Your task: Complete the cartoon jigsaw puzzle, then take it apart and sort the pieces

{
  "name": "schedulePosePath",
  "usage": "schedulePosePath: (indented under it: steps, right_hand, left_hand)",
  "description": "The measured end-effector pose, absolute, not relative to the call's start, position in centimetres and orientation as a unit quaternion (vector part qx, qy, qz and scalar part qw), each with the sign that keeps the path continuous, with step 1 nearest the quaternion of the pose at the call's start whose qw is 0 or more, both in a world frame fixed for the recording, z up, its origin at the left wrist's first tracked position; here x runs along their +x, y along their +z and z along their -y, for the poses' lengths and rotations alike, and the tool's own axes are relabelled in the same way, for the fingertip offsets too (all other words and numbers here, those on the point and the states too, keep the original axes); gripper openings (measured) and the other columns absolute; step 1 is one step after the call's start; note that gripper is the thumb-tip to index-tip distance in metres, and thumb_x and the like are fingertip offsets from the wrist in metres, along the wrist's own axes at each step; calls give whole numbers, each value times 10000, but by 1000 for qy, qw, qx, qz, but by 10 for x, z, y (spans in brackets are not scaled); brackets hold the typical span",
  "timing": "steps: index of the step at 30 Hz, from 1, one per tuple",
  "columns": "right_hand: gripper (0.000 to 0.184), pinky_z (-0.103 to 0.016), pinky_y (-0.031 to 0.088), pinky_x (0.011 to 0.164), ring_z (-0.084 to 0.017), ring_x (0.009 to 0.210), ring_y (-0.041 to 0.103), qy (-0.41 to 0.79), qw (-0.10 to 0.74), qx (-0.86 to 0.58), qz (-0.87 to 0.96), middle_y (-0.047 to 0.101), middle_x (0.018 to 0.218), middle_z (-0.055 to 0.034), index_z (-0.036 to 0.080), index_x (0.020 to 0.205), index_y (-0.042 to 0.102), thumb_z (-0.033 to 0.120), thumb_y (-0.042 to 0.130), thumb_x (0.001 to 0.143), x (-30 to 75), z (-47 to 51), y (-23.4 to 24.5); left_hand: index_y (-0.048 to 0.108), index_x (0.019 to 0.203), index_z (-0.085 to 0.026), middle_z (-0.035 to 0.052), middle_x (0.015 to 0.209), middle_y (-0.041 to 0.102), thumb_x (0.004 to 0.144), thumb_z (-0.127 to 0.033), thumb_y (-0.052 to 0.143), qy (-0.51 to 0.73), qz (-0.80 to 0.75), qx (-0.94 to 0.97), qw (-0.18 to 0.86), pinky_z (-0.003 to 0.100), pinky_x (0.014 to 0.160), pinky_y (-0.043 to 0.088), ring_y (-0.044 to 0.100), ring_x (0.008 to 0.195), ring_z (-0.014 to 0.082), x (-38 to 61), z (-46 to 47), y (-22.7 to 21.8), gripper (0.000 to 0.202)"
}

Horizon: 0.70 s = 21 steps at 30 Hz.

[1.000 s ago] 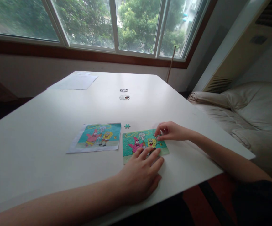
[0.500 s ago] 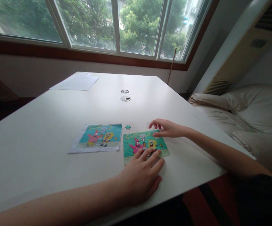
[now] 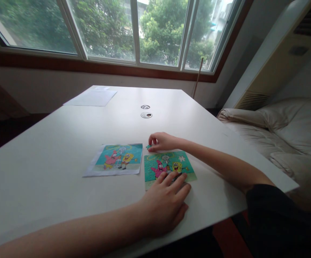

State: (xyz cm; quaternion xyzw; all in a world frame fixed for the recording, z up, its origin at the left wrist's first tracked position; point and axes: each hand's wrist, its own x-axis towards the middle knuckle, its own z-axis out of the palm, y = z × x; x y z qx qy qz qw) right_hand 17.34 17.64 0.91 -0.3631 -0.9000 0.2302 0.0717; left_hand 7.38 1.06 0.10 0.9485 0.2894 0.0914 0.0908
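Note:
A small cartoon jigsaw puzzle (image 3: pixel 168 165) lies flat on the white table (image 3: pixel 64 150). My left hand (image 3: pixel 166 204) rests on the puzzle's near edge, fingers spread and flat. My right hand (image 3: pixel 162 142) reaches past the puzzle's far left corner, with its fingers curled down over a loose teal puzzle piece (image 3: pixel 148 146) that is mostly hidden under them. To the left of the puzzle lies a printed picture (image 3: pixel 116 163) of the same cartoon scene.
A white sheet of paper (image 3: pixel 92 98) lies at the table's far left. Two round cable holes (image 3: pixel 146 114) sit in the table's middle. A pale cushioned sofa (image 3: pixel 284 132) stands to the right, windows behind.
My right hand has moved from the puzzle's right part leftward and away to the loose teal piece and closed over it. My left hand has stayed on the puzzle's near edge.

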Motion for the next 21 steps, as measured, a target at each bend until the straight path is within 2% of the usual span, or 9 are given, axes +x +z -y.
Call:
schedulePosePath:
  steps: [3,7,11,16,21]
  right_hand:
    - [290,-209,351,556,-98,628,471,267,28,-353,896,553,755,-16,140,831,590,349,668,646,175,-178,16]
    - [229,-204,353,546,-82,594,455,310,66,-338,886,528,670,13,130,776,564,283,670,644,193,-175,19]
    - [216,-206,351,545,-73,587,451,354,116,-316,873,530,649,12,123,769,558,325,607,713,227,-165,19]
    - [269,-199,340,526,-70,585,449,412,108,-328,843,538,656,9,115,827,576,364,595,726,272,-149,22]
    - [332,-206,330,527,-77,585,448,411,126,-359,828,555,666,6,124,904,597,409,576,736,291,-135,16]
  left_hand:
    - [387,1209,-214,69,1330,352,845,-348,370,88,-290,948,95,477,959,263,313,1185,282,74,-11,1,388]
    - [382,1211,-213,71,1336,345,844,-343,371,88,-288,948,100,481,962,261,301,1193,285,74,-11,1,389]
    - [383,1208,-205,75,1335,345,845,-344,371,89,-287,948,102,478,961,266,298,1193,286,73,-10,2,389]
    - [394,1193,-201,79,1328,351,839,-338,386,90,-288,949,95,470,960,269,300,1192,284,74,-10,2,380]
    - [404,1186,-201,80,1325,353,835,-336,400,96,-289,948,88,461,960,265,306,1187,280,75,-9,1,376]
